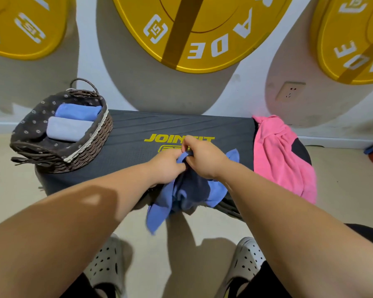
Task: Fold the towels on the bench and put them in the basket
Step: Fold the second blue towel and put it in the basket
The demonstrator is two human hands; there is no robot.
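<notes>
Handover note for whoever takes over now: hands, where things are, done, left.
Hands: left hand and right hand both grip the blue towel, bunched, hanging over the bench front edge.
Done: two folded towels in the basket at the bench's left end.
Left: fold and basket the blue towel, then the pink towel draped over the right end.

Bare forearms (95, 203), white perforated clogs (105, 263), seemingly black shorts (366, 231)

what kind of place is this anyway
Probably a gym or home workout room: big yellow weight plates are mounted on the wall, and a dark exercise bench carries a yellow fitness-brand logo.
</notes>
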